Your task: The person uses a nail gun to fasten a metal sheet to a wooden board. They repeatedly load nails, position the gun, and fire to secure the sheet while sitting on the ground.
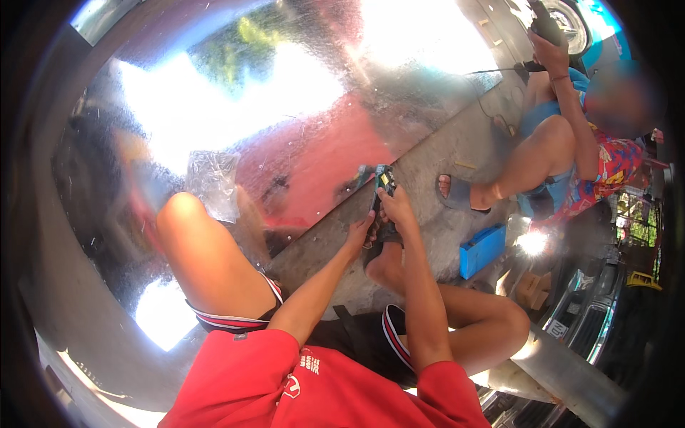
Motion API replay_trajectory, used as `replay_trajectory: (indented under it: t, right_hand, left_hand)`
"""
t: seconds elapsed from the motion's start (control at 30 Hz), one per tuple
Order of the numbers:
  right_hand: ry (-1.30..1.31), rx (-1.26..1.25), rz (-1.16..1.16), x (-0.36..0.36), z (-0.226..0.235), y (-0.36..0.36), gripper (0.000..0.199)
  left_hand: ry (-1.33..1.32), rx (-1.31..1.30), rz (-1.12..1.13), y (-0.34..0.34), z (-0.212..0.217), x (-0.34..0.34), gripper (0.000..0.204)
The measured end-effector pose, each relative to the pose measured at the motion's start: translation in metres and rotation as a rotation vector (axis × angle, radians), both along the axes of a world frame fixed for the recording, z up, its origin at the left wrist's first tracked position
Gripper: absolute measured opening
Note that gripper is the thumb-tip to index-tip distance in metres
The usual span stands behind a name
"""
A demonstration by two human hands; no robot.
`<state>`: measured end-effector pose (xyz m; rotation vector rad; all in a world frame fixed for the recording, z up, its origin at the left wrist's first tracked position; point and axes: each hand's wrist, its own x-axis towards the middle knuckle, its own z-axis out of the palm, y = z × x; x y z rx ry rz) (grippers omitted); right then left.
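Now I sit on the ground by a big shiny metal sheet (285, 128). My right hand (397, 208) is closed around a small dark tool (383, 182) with a bit of yellow on it, right at the edge of the sheet. My left hand (359, 233) sits just under it, fingers curled, close to the tool; I cannot tell if it holds anything. A blue box (482, 250) lies on the ground near my right knee. It looks shut, so I cannot see what is in it. A clear plastic bag (212, 184) rests on the sheet by my left knee. Another person (571, 150) sits past the box.
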<state>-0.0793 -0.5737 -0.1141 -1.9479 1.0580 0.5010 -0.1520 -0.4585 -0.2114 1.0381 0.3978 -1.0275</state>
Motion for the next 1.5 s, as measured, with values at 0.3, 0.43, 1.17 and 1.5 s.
replay_trajectory:
  t: [0.3, 0.43, 1.17, 1.5]
  right_hand:
    - [0.021, -0.111, 0.112, -0.007, -0.007, -0.019, 0.021]
    - [0.039, -0.099, 0.112, 0.004, 0.01, -0.013, 0.023]
    - [0.047, -0.262, -0.126, -0.011, -0.025, 0.016, 0.038]
    - [0.206, 0.084, -0.079, 0.001, 0.005, -0.019, 0.036]
  left_hand:
    - [-0.025, -0.17, -0.041, -0.001, -0.003, 0.006, 0.057]
    - [0.316, -0.348, -0.073, 0.002, 0.001, 0.025, 0.071]
    - [0.247, 0.061, 0.316, -0.045, 0.026, -0.008, 0.073]
    - [0.433, -0.07, 0.294, -0.03, 0.035, 0.007, 0.063]
